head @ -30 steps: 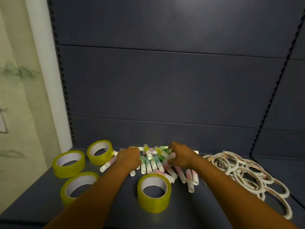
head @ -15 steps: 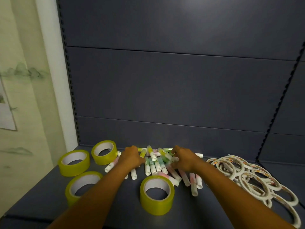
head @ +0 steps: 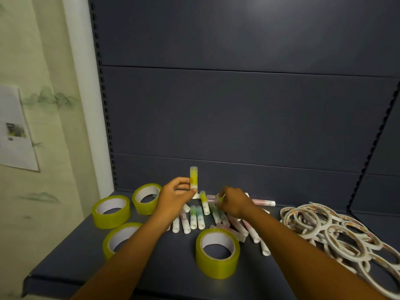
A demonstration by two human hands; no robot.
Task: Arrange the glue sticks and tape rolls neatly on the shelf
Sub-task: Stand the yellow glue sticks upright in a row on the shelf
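From the head camera, looking down onto the dark grey shelf [head: 151,273], both bare forearms reach in from the front edge toward a jumble of glue sticks [head: 195,217] lying flat near the middle of the shelf, close to the back panel [head: 238,118].

The left hand [head: 173,197] pinches a yellow glue stick [head: 193,178] between thumb and fingers, low on its body, holding it upright and lifted clear above the pile. The right hand [head: 234,201] rests on the heap just right of it, fingers curled down among the sticks; a yellowish stick end [head: 220,198] shows at its fingertips, and it seems to grip that one, though the blur makes this uncertain.

Four wide yellow tape rolls lie flat on the shelf: two [head: 111,211] [head: 147,198] toward the back left corner, touching each other, one [head: 121,239] nearer the front left and partly hidden by the left forearm, and one [head: 217,252] near the front edge between the two arms. Along the right side of the shelf, a loose overlapping heap of thin white tape rings [head: 337,234] runs from mid-depth out toward the front right corner.

Left of the shelf stands a pale wall [head: 43,191] with a sheet of paper [head: 15,131] stuck to it.
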